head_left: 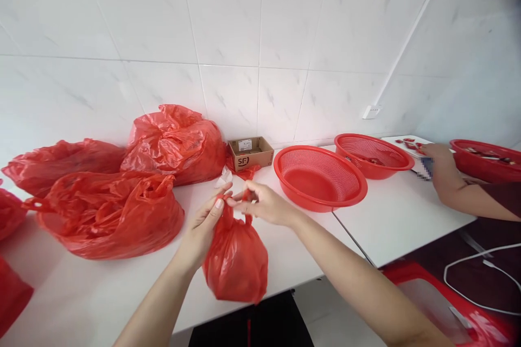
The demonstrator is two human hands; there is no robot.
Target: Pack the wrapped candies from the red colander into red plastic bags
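Note:
A filled red plastic bag (pixel 236 265) sits at the front edge of the white table, its neck gathered at the top. My left hand (pixel 205 222) is closed on the gathered neck, thumb and fingers pinching it. From the right, my right hand (pixel 262 203) pinches a handle of the same bag, its fingers close to the left thumb. What the bag contains is hidden by the plastic. Just behind the hands lie a crumpled white scrap (pixel 224 178) and some loose red plastic (pixel 249 172).
Several large red bags (pixel 175 143) crowd the left. A small cardboard box (pixel 254 154) stands by the wall. Right of it are an empty red colander (pixel 321 203) and another colander (pixel 372 154) holding some pieces. A co-worker's arm (pixel 451 184) reaches over a white board at the far right.

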